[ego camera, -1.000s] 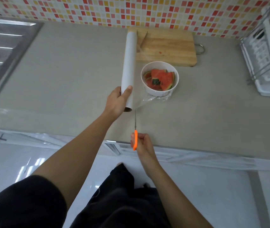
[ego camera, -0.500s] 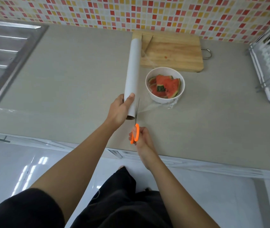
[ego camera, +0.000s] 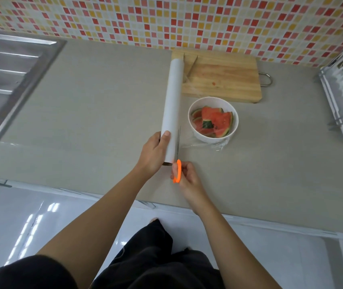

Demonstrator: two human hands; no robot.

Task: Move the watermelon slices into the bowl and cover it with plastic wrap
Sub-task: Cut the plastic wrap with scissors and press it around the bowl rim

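Right now the pale white round bowl [ego camera: 208,138] sits on the grey counter [ego camera: 103,122] with the red, green-rinded watermelon slices [ego camera: 214,119] already inside it; that half of the task looks done. Just left of the bowl, my left hand [ego camera: 153,153] wraps thumb and fingers round the near end of the long white roll of plastic wrap [ego camera: 172,105]. Nearer me than the bowl, my right hand [ego camera: 187,176] has its fingers curled through the orange-handled scissors [ego camera: 178,171]; the thin blades run up along the roll's bowl-facing side, and I cannot tell how far apart they stand. A sheet of clear film [ego camera: 206,145] bunches at the bowl's near side; how much of the mouth it covers I cannot make out.

I judge the risks as these: slack film would fold between the blades and tear ragged rather than cut; tension from the roll could drag the light bowl leftward or tip it, spilling slices; a cut too close to the bowl would leave too little film to seal the far rim; the blade tips pass close to my left thumb; freed film may cling to itself before I can smooth it.
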